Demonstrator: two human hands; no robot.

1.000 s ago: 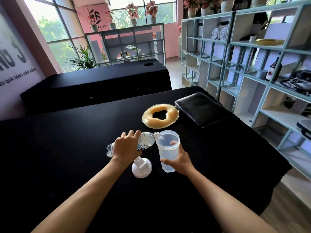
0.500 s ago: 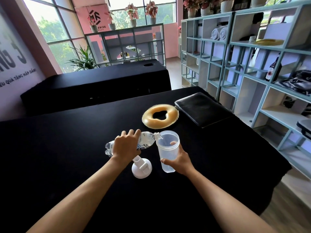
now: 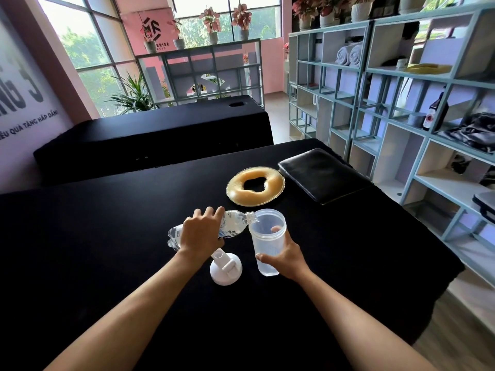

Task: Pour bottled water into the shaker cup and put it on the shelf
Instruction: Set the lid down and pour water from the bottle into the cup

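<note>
A clear water bottle (image 3: 234, 223) lies almost level in my left hand (image 3: 199, 231), with its open mouth over the rim of the shaker cup (image 3: 267, 239). The translucent cup stands on the black table (image 3: 107, 236), gripped near its base by my right hand (image 3: 285, 257). A little water shows at the cup's bottom. The cup's white lid (image 3: 225, 268) lies on the table between my hands, below the bottle. A light blue shelf unit (image 3: 417, 145) with many open compartments stands to the right of the table.
A yellow ring-shaped cushion (image 3: 255, 186) and a black flat pad (image 3: 322, 175) lie beyond the cup. A second black table (image 3: 160, 135) stands behind. The shelf holds rolled towels (image 3: 348, 55), a dark bottle (image 3: 435, 111) and folded cloth (image 3: 474, 133).
The bottle's base has tipped slightly higher in my left hand, and a little more water has collected in the cup. My right hand has stayed on the cup.
</note>
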